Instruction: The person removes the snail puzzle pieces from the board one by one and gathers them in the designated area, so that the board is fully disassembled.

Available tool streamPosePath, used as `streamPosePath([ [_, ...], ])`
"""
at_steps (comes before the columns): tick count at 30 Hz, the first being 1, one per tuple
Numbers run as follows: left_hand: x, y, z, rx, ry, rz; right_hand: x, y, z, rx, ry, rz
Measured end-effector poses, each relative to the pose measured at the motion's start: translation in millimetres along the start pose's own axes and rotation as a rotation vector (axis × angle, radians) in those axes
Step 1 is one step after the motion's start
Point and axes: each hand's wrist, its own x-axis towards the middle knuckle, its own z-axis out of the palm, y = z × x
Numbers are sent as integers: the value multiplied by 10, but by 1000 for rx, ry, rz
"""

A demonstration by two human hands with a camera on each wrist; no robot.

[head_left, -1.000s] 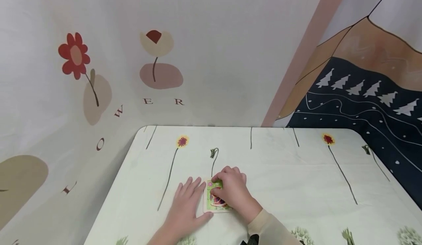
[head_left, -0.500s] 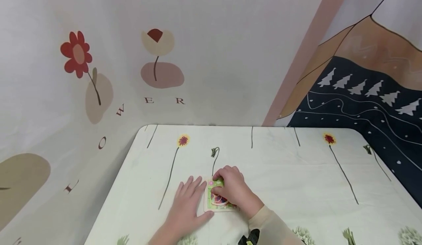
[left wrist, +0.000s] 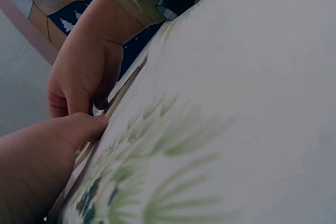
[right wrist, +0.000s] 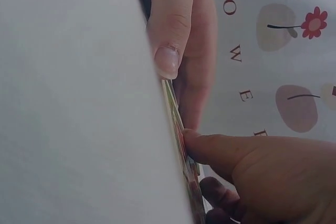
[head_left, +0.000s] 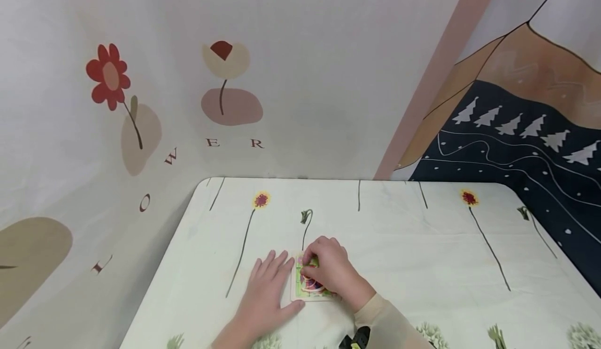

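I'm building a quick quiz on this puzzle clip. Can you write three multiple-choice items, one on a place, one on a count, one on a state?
1. Where does the puzzle board lie?
A. on the table, near its front edge
B. against the wall
C. on the floor

2. How many hands touch it?
A. none
B. one
C. two

3. How does the left hand lie?
A. clenched in a fist
B. flat, fingers straight, beside the board's left edge
C. lifted off the table

Answers:
1 A, the board lies flat on the flowered table.
2 C, the right hand covers it and the left meets its edge.
3 B, the head view shows straight fingers on the cloth.
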Motion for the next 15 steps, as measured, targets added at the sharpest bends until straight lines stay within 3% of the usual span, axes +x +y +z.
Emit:
streamPosePath([
  [15, -6, 1, -2, -3, -6, -4, 5, -2, -5, 2, -24, 16],
])
